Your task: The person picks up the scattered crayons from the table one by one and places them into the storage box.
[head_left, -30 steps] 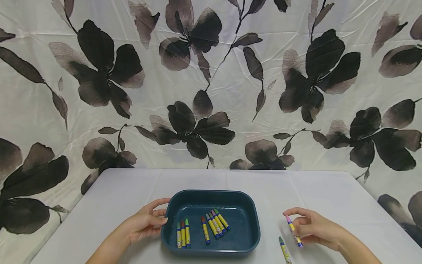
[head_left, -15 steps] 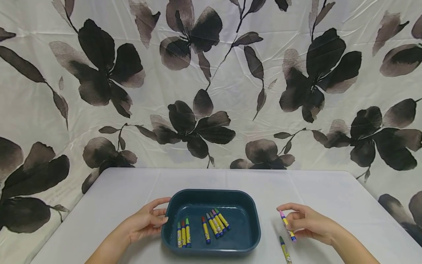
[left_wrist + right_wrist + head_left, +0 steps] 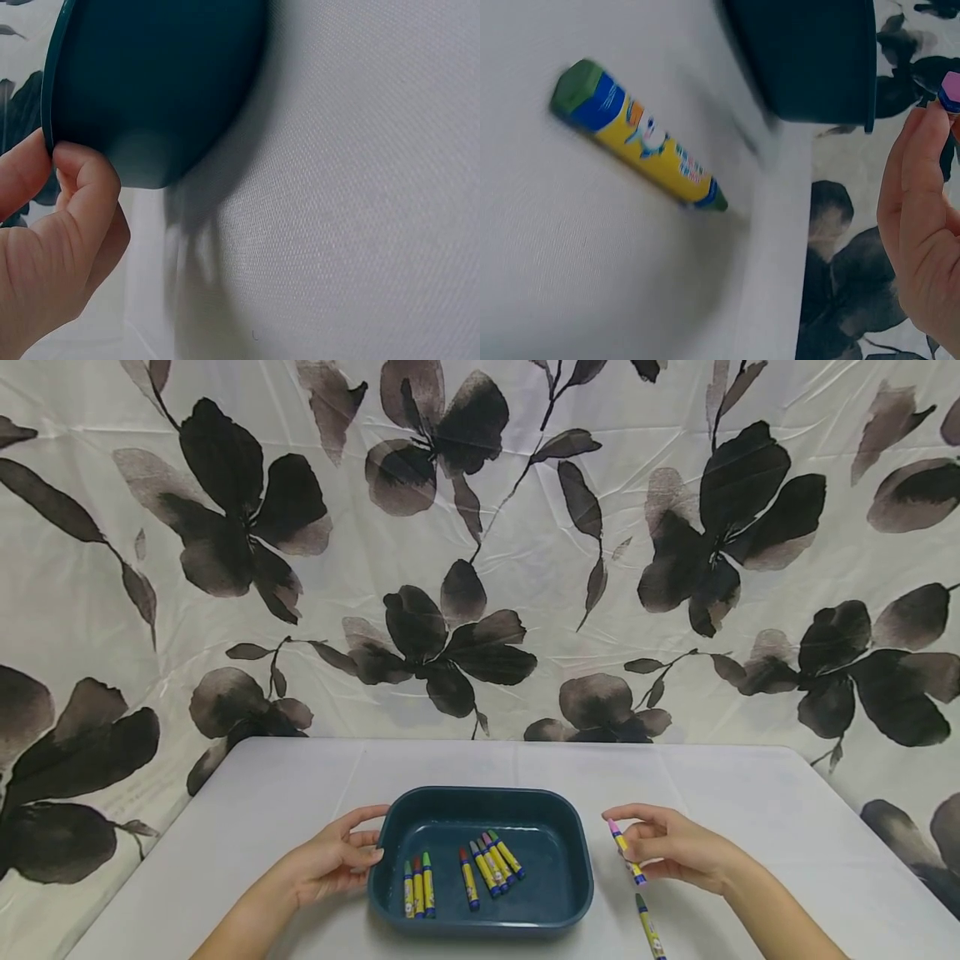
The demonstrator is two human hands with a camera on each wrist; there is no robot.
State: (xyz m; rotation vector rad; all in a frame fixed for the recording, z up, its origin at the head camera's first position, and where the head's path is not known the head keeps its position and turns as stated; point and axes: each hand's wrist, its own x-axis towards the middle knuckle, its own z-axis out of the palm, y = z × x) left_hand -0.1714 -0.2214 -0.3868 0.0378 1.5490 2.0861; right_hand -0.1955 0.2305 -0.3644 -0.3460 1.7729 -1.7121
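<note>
My left hand (image 3: 333,858) pinches the left rim of a dark teal tray (image 3: 480,928); in the left wrist view thumb and finger close on the tray's edge (image 3: 49,82). Raised just right of the tray, my right hand (image 3: 678,847) pinches a pink crayon (image 3: 627,853) in a yellow and blue wrapper, its tip up and leaning left. Only its pink end (image 3: 952,88) shows in the right wrist view. A dark green crayon (image 3: 649,928) lies on the table below that hand, seen large in the right wrist view (image 3: 649,139).
Inside the tray, three crayons (image 3: 418,887) lie side by side at the left. A brown-red crayon (image 3: 468,881) and several others (image 3: 498,862) lie nearer the middle. The white-covered table (image 3: 300,785) ends at a floral cloth backdrop (image 3: 570,568).
My right hand has moved left and away from me with the pink crayon, closer to the tray. My left hand stays on the rim.
</note>
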